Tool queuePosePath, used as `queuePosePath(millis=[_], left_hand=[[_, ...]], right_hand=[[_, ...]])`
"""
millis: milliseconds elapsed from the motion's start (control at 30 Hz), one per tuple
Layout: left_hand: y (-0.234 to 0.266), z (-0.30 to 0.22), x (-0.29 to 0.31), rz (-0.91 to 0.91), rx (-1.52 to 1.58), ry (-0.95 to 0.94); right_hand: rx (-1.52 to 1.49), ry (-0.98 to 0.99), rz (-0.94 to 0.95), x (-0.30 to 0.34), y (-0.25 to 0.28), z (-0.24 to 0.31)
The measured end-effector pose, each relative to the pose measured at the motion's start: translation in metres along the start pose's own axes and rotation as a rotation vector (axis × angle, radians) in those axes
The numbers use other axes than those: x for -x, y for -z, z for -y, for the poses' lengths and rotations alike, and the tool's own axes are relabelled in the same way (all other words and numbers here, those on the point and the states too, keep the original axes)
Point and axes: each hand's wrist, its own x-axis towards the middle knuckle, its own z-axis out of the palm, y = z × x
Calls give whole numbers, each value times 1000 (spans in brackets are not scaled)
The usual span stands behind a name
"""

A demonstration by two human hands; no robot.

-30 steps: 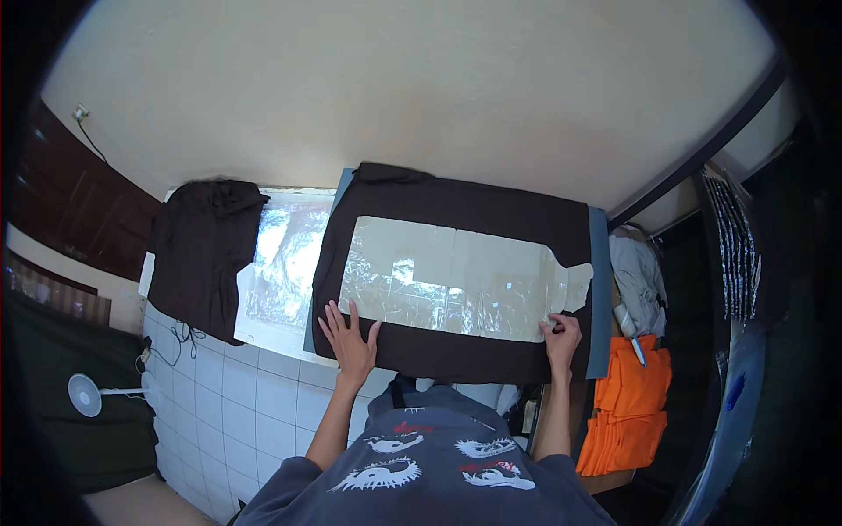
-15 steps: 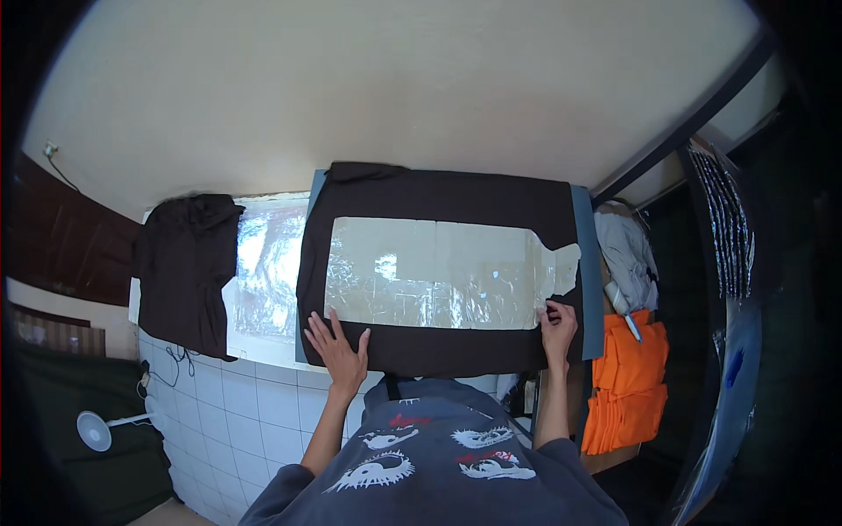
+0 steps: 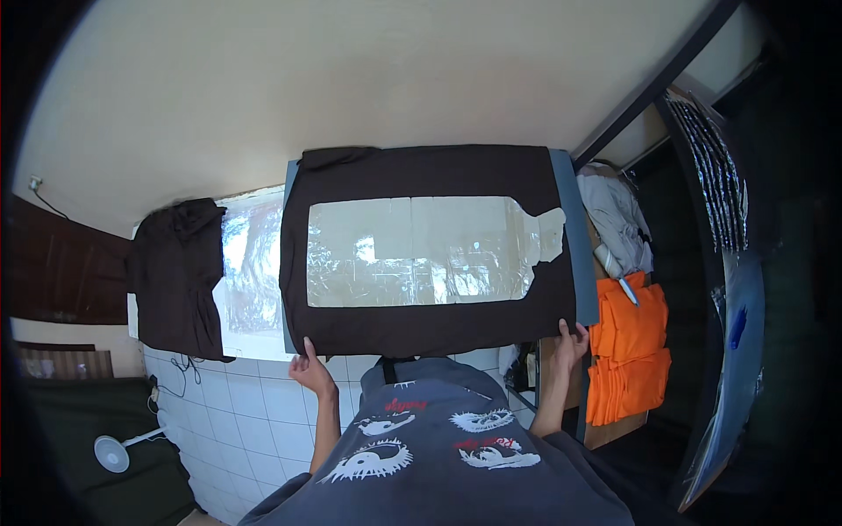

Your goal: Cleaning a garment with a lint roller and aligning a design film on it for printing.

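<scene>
A dark brown cloth point(image 3: 421, 329) lies spread over a blue-grey board point(image 3: 574, 237). On it rests a clear-taped cardboard template point(image 3: 386, 254) with a narrow, irregular neck at its right end. At the cloth's near left corner, my left hand point(image 3: 314, 372) is closed on the edge, its other fingers curled below. My right hand point(image 3: 571, 346) pinches the edge near the right corner, beside the board's rim. What lies under both edges is hidden.
Left of the board, another dark brown garment point(image 3: 175, 280) lies on a shiny plastic-covered surface point(image 3: 253, 263). To the right are folded orange cloths point(image 3: 627, 351), a grey cloth point(image 3: 614, 210) and a white bottle-like tube point(image 3: 618, 270). A white fan-like lamp point(image 3: 114, 453) stands at lower left.
Both hands have left the template's near edge and come down to the cloth's near edge. The left moved toward me, the right toward me and rightward. My view has shifted slightly.
</scene>
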Motion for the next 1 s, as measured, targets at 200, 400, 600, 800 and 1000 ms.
queuePosePath(millis=[200, 400, 600, 800, 1000], left_hand=[[1, 0, 20, 440, 99, 165], [36, -6, 30, 680, -320, 89], [70, -8, 19, 798, 134, 485], [78, -24, 34, 777, 457, 436], [75, -36, 29, 686, 671, 474]], right_hand=[[-63, -131, 206, -23, 19, -9], [39, -231, 461, -19, 30, 49], [-121, -260, 581, -31, 48, 50], [-323, -375, 639, -35, 52, 43], [-638, -509, 585, -37, 38, 42]])
